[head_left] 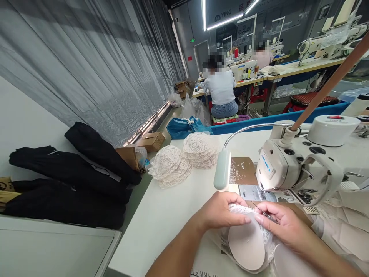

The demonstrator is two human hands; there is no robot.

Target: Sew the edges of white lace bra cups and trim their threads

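A pale pink, padded bra cup (247, 248) with white lace (241, 209) lies in front of the sewing machine. My left hand (220, 212) grips its upper lace edge from the left, thumb on the padded face and fingers behind. On the right, my right hand (285, 223) is closed, thumb and forefinger by the lace rim. Held in it are slim metal thread snips (268, 216), partly covered by my fingers, with a thin point towards the lace. A second pale cup (288, 261) lies below my right wrist.
The JUKI sewing machine (279, 165) stands just beyond my hands, beside a bent-neck lamp (221, 171). Two stacks of lace cups (170, 166) sit on the white table (147, 231). Pale fabric pieces (346, 231) are at right. Ahead, a person (220, 88) sits at another machine.
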